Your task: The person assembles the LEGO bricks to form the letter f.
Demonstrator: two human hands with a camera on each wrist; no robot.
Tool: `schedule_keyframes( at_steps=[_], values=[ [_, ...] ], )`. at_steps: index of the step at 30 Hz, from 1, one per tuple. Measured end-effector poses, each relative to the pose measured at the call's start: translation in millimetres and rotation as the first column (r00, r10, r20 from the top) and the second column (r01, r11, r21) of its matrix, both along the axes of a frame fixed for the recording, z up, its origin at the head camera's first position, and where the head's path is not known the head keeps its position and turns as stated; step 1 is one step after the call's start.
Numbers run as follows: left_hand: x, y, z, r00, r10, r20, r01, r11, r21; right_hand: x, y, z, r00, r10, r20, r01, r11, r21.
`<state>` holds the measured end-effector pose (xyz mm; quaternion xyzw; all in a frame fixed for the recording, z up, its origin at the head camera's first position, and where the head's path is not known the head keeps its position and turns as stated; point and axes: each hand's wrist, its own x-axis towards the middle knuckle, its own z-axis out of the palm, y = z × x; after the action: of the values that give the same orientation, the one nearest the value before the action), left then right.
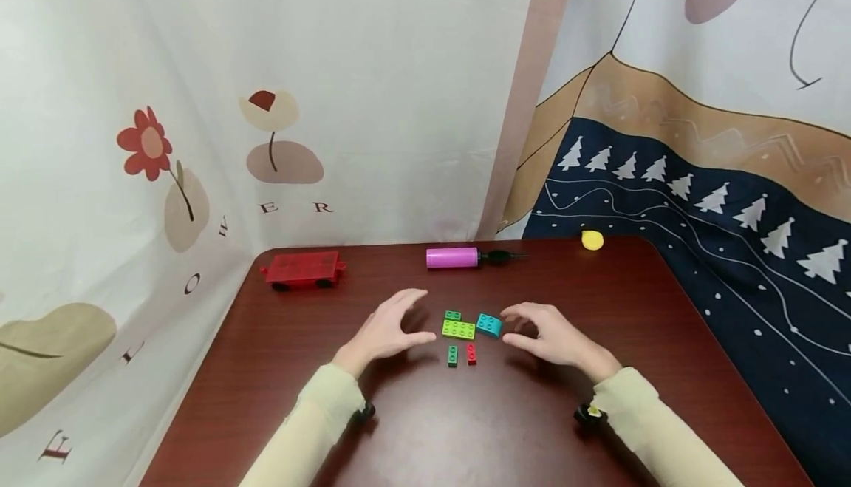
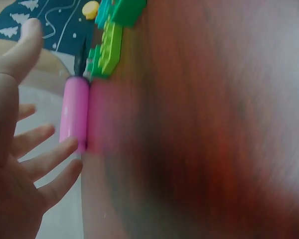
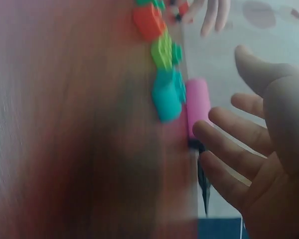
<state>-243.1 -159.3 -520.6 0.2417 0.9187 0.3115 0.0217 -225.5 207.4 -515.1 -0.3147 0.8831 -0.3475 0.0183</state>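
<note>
Several toy building bricks lie loose in the middle of the table: a lime green brick [image 1: 459, 329], a small green brick [image 1: 453, 315] behind it, a teal brick [image 1: 489, 325] with a curved side, another green brick [image 1: 453, 356] and a red brick [image 1: 471, 354] in front. My left hand [image 1: 388, 329] hovers to their left, fingers spread and gently bent, holding nothing. On the other side my right hand [image 1: 547, 332] is nearest the teal brick, its fingers loosely curved and apart from it. Both wrist views show the left palm [image 2: 20, 189] and right palm [image 3: 279, 194] bare.
A red toy wagon base [image 1: 303, 270] stands at the table's back left. Along the back edge lies a pink hand pump [image 1: 452, 258] with a black nozzle. A yellow object [image 1: 592, 240] sits at the back right. Printed cloth [image 1: 399, 103] hangs behind the dark wooden table [image 1: 425, 428].
</note>
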Motion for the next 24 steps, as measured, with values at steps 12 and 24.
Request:
schedule_keyframes(
  at_steps=[12,24],
  values=[
    [18.8,22.1,-17.5,0.979,-0.192,0.065,0.189,0.981,0.054,15.3,-34.2,-14.8,0.998,0.066,0.002,-0.066,0.997,0.030],
    [20.4,38.6,-26.3,0.974,-0.219,0.054,0.214,0.973,0.085,16.4,-53.4,-31.2,0.997,0.053,-0.052,-0.050,0.997,0.056]
  ],
)
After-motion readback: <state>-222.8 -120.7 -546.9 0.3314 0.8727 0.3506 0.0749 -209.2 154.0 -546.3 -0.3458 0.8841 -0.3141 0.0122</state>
